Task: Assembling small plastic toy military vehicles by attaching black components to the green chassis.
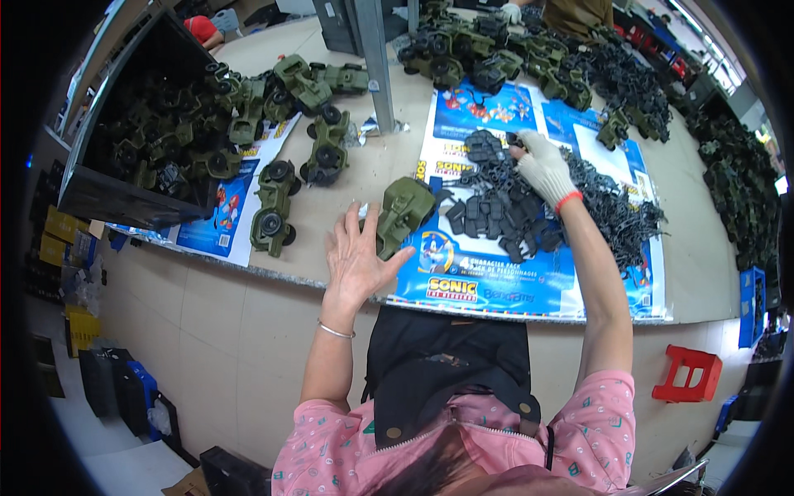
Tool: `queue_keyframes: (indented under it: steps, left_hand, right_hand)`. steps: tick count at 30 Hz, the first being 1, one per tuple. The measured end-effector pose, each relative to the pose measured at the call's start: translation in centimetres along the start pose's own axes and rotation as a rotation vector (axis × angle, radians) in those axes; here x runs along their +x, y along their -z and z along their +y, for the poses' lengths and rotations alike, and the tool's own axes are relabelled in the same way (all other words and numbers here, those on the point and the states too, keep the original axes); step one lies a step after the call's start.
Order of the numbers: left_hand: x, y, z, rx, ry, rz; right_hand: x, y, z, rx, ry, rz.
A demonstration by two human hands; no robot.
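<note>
An olive-green toy military vehicle (pixel 407 208) sits near the table's front edge. My bare left hand (pixel 357 258), with a bracelet on its wrist, is beside the vehicle's near left end, fingers spread and thumb close to its lower side. To the right, my right hand (pixel 543 168), in a white knitted glove with a red cuff, reaches into dark plastic parts. Its fingers are pinched together at a small black plastic part (pixel 514 139), whose shape is mostly hidden. Block-like dark grey parts (pixel 484 217) lie left of that hand, and a heap of thin black parts (pixel 616 211) lies to its right.
Printed blue sheets (pixel 529 289) cover part of the table. More green toy vehicles stand at left (pixel 273 207) and fill a tilted black crate (pixel 136 198). A metal post (pixel 376 74) rises from the table. Vehicles pile up at the back (pixel 463 50); a red stool (pixel 688 374) stands on the floor.
</note>
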State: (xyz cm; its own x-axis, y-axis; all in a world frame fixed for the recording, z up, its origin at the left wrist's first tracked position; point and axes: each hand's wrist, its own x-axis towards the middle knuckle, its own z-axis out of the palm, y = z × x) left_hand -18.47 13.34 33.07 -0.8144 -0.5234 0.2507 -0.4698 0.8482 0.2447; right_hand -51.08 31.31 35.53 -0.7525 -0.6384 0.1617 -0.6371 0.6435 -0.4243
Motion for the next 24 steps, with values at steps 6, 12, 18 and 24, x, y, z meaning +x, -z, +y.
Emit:
queue_keyframes:
  steps: [6,12,18,24]
  left_hand:
    - [2.9,3.6,6.7,-0.783,-0.521,0.016]
    - [0.6,-0.4,7.5,-1.124,-0.301,-0.169]
    - [-1.5,-1.3,6.4,-1.117,-0.261,-0.169]
    - [0.0,1.5,-2.0,-0.212,-0.224,0.210]
  right_hand:
    - [-9.4,0.4,-4.4,0.977,0.230,-0.681]
    - [-16.8,-1.9,-4.0,0.754,0.096,-0.299]
    - [-20.0,-2.5,-4.0,0.848,-0.160,-0.299]
    - [-17.0,-6.5,-3.9,1.494,-0.336,-0.093]
